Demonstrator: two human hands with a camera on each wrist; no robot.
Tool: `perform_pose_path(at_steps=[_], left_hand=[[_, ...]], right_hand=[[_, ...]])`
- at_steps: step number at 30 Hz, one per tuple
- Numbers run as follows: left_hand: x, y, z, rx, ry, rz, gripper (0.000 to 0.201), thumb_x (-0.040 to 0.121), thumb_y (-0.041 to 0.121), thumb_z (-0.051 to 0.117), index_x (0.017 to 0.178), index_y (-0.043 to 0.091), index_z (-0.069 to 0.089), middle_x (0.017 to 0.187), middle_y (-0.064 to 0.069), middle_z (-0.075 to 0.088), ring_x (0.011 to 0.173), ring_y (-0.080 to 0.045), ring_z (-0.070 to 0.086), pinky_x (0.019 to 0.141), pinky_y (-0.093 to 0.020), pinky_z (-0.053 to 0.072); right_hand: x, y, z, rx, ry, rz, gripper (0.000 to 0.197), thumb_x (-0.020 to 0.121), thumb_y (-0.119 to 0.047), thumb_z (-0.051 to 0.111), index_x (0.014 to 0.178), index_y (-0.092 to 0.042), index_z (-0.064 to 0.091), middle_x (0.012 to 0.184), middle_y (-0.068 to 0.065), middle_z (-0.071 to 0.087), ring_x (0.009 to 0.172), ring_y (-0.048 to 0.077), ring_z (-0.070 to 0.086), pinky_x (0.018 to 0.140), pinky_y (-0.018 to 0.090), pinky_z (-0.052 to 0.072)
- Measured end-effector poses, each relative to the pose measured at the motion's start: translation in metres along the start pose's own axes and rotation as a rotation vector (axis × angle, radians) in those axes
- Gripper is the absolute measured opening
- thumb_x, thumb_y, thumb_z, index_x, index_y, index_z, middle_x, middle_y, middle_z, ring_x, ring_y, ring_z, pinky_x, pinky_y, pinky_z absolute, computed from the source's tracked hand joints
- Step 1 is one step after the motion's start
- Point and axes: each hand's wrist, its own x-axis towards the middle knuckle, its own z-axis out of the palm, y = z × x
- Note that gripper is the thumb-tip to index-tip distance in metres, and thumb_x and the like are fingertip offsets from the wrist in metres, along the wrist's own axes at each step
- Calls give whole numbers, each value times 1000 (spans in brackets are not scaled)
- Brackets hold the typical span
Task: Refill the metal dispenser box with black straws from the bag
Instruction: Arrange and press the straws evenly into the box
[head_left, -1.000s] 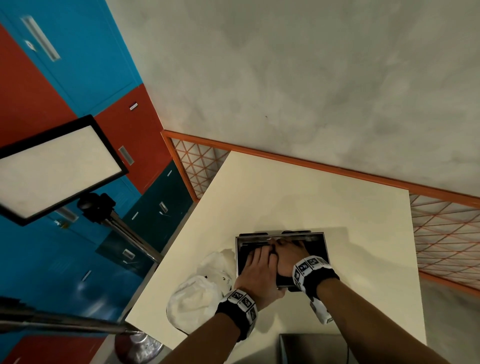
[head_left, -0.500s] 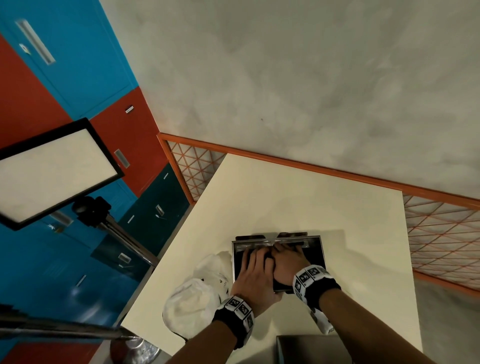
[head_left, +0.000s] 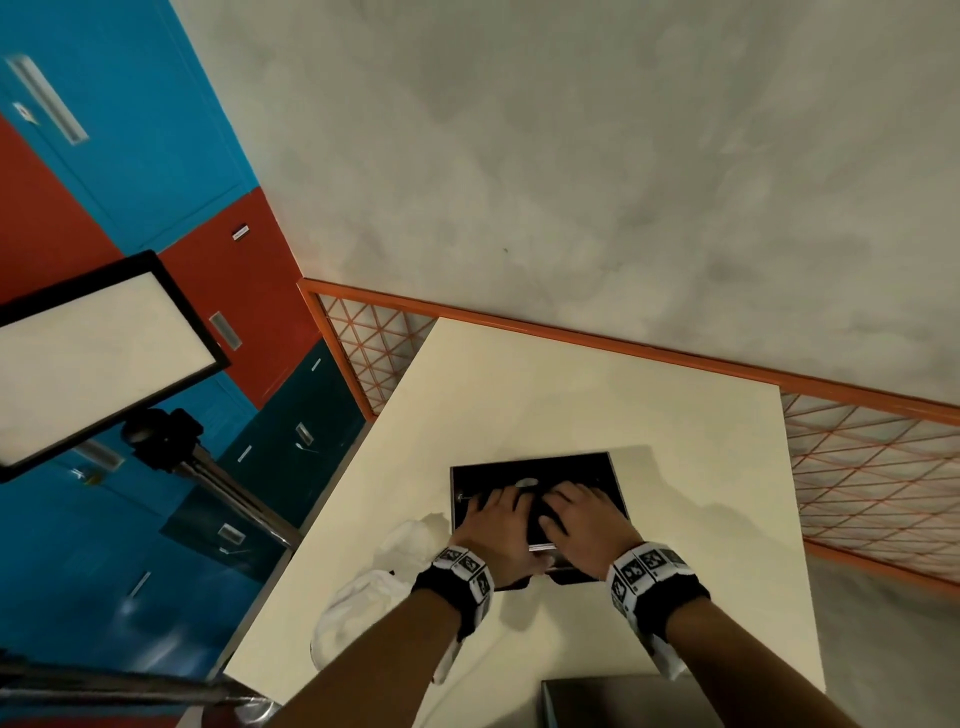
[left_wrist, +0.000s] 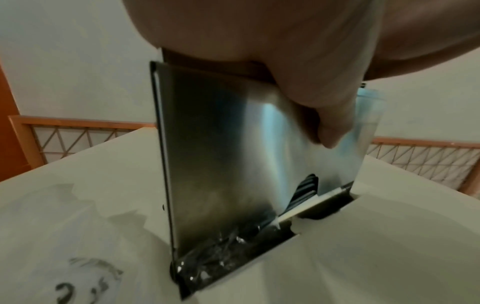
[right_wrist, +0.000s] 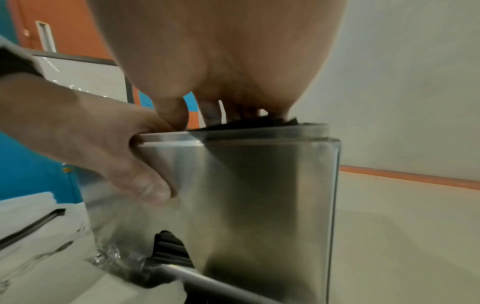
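Metal dispenser box (head_left: 535, 475) upright near the middle of the cream desk (head_left: 597, 410), open top filled with black straws (head_left: 582, 470). Left hand (head_left: 498, 525) laid over the left half of the opening, fingers reaching inside, thumb (right_wrist: 145, 185) hooked over the near rim and pressed against the steel front wall (right_wrist: 259, 195). Right hand (head_left: 584, 522) just beside it over the right half, fingers bent down onto the straws; whether any straw is pinched cannot be told. Both hands side by side, slightly apart, forearms entering from the near edge, each wrist wrapped in a black band with printed markers. In the wrist views, straw ends (left_wrist: 306, 189) visible through a slot at the foot of the front wall, crinkled clear wrap (left_wrist: 221, 246) and a white bag (head_left: 363, 597) lying against the box's lower left side. Broad bare desk surface beyond and to the right of the box; far edge meeting an orange rail (head_left: 623, 351) below a grey wall; a dark box corner (head_left: 623, 701) at the near edge.
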Motion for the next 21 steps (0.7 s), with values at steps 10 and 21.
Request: perform_pose_path(at_steps=[10,21], left_hand=[[-20,-1,-1,-139,-33,140,59,79,61,45,115,16,57,113,-2,56,104,-24,56,86,-43,51],[-9,-10,3,-69,-139,27,52,87,44,65,126,12,53,126,-9,49,117,-30,50,99,-42,46]], right_hand=[[-40,-14,-4,-9,25,-85,35,79,-46,43,103,-24,57,107,-4,51,104,21,52,80,39,43],[-18,-20,-8,-48,-285,54,46,91,-35,47,135,-20,46,135,1,45,128,23,40,100,49,36]])
